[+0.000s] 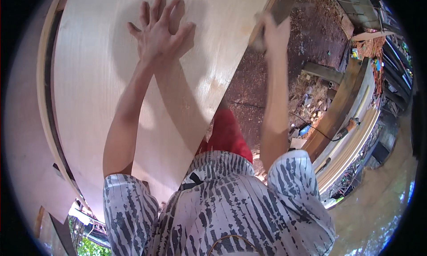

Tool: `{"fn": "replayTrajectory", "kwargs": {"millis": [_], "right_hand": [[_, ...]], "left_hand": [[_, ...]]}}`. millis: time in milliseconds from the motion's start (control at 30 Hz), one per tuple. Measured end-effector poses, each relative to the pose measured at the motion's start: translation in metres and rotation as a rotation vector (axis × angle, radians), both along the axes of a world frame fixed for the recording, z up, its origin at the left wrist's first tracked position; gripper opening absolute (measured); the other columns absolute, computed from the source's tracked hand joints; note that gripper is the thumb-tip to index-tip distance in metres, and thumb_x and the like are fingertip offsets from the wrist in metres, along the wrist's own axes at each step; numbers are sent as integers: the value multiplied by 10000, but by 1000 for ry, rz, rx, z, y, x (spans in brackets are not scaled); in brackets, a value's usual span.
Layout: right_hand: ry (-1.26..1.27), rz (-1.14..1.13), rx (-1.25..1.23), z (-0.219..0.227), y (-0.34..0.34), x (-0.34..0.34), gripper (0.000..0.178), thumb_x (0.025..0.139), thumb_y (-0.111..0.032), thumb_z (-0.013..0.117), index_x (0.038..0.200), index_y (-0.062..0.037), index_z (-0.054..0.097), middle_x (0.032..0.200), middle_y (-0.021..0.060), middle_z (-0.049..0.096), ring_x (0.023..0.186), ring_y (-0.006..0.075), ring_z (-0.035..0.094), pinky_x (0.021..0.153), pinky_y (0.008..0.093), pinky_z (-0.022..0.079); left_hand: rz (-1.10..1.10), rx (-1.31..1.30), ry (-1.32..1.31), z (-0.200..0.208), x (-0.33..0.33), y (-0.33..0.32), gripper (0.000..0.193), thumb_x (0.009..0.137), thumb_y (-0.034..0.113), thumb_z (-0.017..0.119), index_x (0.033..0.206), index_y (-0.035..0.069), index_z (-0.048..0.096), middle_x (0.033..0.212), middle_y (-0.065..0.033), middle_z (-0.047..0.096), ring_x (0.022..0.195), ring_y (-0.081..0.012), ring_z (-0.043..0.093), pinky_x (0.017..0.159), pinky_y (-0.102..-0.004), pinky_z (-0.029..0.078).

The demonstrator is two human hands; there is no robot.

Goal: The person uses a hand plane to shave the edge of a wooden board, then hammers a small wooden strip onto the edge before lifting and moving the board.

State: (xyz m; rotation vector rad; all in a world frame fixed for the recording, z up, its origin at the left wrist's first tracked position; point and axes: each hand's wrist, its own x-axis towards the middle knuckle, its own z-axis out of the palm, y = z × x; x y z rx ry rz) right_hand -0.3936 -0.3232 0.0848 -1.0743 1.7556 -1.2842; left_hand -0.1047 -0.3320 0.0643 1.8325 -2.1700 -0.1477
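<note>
A broad, pale wooden panel stretches before me, its right edge running at a slant. My left hand lies on its upper part with the fingers spread, casting a shadow on the wood. Across at the panel's right edge is my right hand, smeared by motion. A brownish, flat-sided wooden piece shows right beside and beyond its fingers. Whether the right hand grips that piece, something small, or only the edge, I cannot tell.
At the right, long timber boards lie stacked with a power tool and its dark cord on them. Wood scraps litter the brown ground. Another pale sheet stands at the left, beyond a narrow wooden strip.
</note>
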Motion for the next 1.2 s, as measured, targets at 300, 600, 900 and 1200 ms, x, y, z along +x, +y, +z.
{"fn": "replayTrajectory", "kwargs": {"millis": [300,600,900,1200], "right_hand": [[-77,-49,70,4,118,55,622,828,-170,757,1359,40,508,1210,119,635,1067,202,609,948,350,486],[-4,-9,31,-3,85,34,687,865,-247,761,1418,32,465,1307,166,609,1183,255,585,1047,394,446],[70,9,-69,-9,67,29,623,840,-214,777,1352,37,526,1238,128,646,1117,228,614,979,365,479],[60,21,-35,-21,66,28,716,810,-183,781,1405,45,454,1275,168,609,1136,268,608,992,413,486]], "left_hand": [[7,138,-12,21,-12,5,816,868,650,607,1559,262,416,1694,-93,258,1574,-402,112,1173,-754,62],[25,137,-20,17,-12,0,832,877,648,597,1575,248,387,1702,-100,225,1578,-409,72,1180,-749,43],[34,186,-43,25,-7,5,831,866,646,607,1566,252,394,1700,-99,229,1576,-412,81,1173,-754,52],[17,101,12,22,-6,3,799,870,649,602,1549,267,426,1690,-94,266,1575,-404,102,1170,-757,46]]}}
